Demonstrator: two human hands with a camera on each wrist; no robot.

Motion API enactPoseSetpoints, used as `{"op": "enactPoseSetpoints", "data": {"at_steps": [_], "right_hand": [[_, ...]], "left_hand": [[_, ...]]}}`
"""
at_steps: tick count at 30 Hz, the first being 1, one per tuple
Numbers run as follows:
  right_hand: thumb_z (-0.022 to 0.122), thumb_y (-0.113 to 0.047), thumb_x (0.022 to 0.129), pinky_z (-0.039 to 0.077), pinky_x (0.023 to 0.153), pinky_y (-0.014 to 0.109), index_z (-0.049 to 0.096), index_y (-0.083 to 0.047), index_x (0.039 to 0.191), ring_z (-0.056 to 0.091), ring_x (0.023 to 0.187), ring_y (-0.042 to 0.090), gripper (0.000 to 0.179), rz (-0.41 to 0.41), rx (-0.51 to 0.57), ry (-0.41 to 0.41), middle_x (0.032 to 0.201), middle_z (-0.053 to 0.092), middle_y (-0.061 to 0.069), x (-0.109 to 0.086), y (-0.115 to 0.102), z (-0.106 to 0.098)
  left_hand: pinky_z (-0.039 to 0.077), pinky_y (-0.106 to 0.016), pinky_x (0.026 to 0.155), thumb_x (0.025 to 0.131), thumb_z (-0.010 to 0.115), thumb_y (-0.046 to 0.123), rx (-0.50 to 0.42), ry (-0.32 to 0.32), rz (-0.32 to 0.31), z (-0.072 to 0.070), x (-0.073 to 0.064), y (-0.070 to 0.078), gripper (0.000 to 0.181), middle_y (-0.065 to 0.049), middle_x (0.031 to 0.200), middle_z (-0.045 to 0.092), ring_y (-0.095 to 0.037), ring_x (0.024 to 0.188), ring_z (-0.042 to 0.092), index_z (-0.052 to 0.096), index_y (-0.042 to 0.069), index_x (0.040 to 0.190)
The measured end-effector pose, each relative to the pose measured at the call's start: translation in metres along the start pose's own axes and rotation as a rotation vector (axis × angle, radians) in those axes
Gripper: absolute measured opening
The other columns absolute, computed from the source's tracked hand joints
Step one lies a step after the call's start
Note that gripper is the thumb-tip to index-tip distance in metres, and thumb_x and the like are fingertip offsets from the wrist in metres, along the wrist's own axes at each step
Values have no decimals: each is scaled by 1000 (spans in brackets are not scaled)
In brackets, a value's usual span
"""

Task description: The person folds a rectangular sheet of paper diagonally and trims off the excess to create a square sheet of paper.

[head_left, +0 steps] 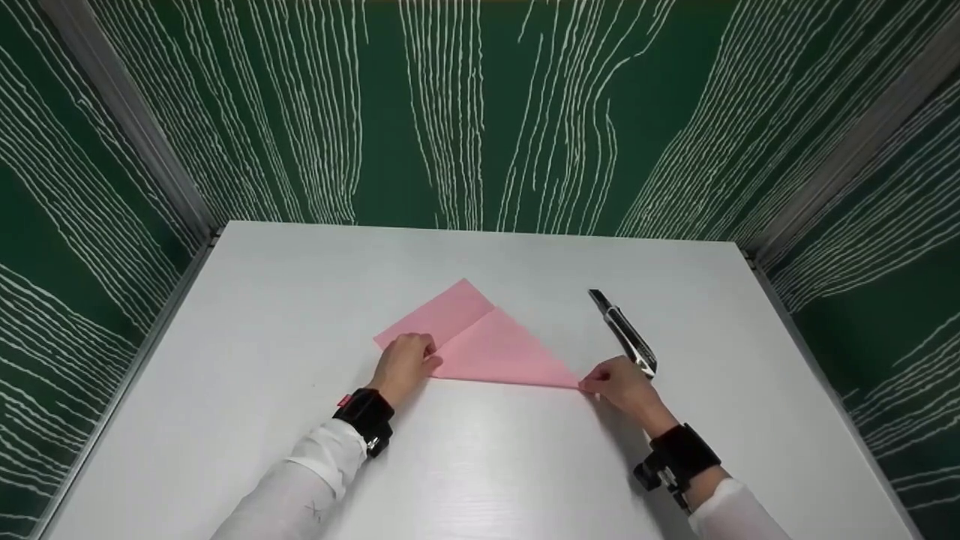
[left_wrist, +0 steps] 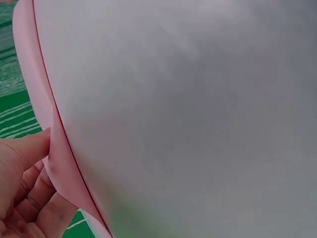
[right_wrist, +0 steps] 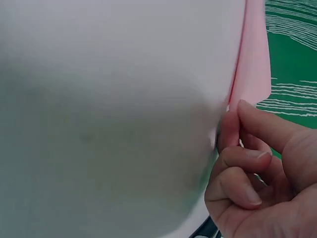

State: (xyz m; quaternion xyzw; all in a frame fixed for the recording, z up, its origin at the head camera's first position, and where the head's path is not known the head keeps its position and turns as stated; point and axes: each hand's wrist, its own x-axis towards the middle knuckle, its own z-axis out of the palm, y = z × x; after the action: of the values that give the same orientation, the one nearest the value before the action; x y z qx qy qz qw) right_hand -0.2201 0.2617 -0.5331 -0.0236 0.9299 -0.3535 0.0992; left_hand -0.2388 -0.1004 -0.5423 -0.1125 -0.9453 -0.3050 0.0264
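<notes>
A sheet of pink paper (head_left: pixel 517 349) lies on the table, folded over so that a straight folded edge runs along its near side. Its single-layer part points up and to the left. At the left end of the fold my left hand (head_left: pixel 405 367) holds the paper; the left wrist view shows the thumb (left_wrist: pixel 37 146) on one side of it and fingers behind. My right hand (head_left: pixel 622 386) pinches the pointed right corner between thumb (right_wrist: pixel 265 121) and index finger. Just beyond the right hand lies a utility knife (head_left: pixel 626 330), its lower end close to the knuckles.
The white table (head_left: pixel 300 277) has raised-looking far and side edges against green walls (head_left: pixel 495 150) with white wavy lines. Grey posts (head_left: pixel 142 112) stand at the back corners. Each wrist wears a black strapped camera (head_left: pixel 366 416).
</notes>
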Motion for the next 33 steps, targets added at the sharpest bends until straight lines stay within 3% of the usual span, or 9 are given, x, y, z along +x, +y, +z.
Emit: {"op": "enactPoseSetpoints", "data": {"at_steps": [6, 13, 15, 18, 23, 26, 28, 31, 33], "right_hand": [[75, -7, 85, 46, 56, 26, 76, -5, 77, 57, 61, 11, 8, -112, -106, 55, 72, 71, 5, -2, -3, 5], [75, 8, 79, 59, 67, 35, 76, -2, 81, 69, 76, 24, 10, -482, -412, 347, 81, 70, 10, -13, -8, 20], [74, 9, 79, 58, 69, 36, 76, 0, 83, 68, 77, 27, 10, -544, -489, 403, 82, 70, 12, -15, -10, 23], [74, 4, 82, 57, 66, 38, 74, 2, 79, 65, 74, 30, 4, -567, -537, 446, 78, 69, 13, -15, -13, 25], [77, -14, 86, 56, 58, 40, 72, 4, 71, 62, 67, 31, 24, -502, -562, 490, 74, 66, 14, -12, -17, 30], [79, -16, 84, 58, 61, 41, 73, 4, 85, 64, 76, 33, 21, -540, -625, 539, 85, 67, 18, -6, -18, 35], [79, -4, 81, 61, 71, 41, 72, 2, 105, 67, 93, 37, 25, -637, -672, 540, 103, 69, 21, -3, -18, 37], [74, 14, 72, 58, 91, 41, 64, -1, 129, 62, 119, 41, 60, -835, -769, 461, 130, 63, 24, -3, -19, 40], [71, 20, 67, 54, 99, 42, 60, -1, 135, 57, 128, 41, 72, -921, -841, 372, 138, 59, 24, -6, -19, 43]], "left_hand": [[54, -33, 69, 88, 74, 9, 33, -11, -8, -2, -1, 3, 10, -10, 82, 69, -18, 73, 59, 69, 1, 85], [52, -31, 66, 88, 73, 7, 58, -9, 19, -3, -1, 3, 9, -8, 79, 66, -16, 71, 56, 68, 0, 84], [51, -31, 66, 87, 73, 6, 53, -1, 29, -3, -2, 2, 8, -8, 79, 66, -16, 71, 56, 68, 0, 84], [52, -32, 67, 86, 73, 5, 47, 5, 44, -2, -2, 1, 7, -8, 80, 67, -16, 72, 57, 69, 0, 84], [52, -32, 68, 87, 73, 6, 41, -9, 27, -2, -1, 0, 7, -8, 81, 68, -16, 72, 56, 69, 1, 84], [51, -31, 68, 87, 73, 8, 39, -25, 3, -2, -1, 0, 8, -6, 80, 67, -15, 71, 54, 68, 2, 84], [50, -31, 68, 87, 73, 8, 42, -28, 3, -2, 0, -1, 8, -6, 80, 67, -14, 71, 53, 69, 2, 84], [50, -31, 68, 87, 73, 9, 47, -21, 12, -2, -1, -1, 8, -6, 80, 67, -15, 71, 54, 69, 3, 84], [50, -31, 68, 88, 74, 9, 46, -21, 12, -2, -1, 0, 9, -6, 80, 67, -15, 71, 54, 69, 2, 85]]}}
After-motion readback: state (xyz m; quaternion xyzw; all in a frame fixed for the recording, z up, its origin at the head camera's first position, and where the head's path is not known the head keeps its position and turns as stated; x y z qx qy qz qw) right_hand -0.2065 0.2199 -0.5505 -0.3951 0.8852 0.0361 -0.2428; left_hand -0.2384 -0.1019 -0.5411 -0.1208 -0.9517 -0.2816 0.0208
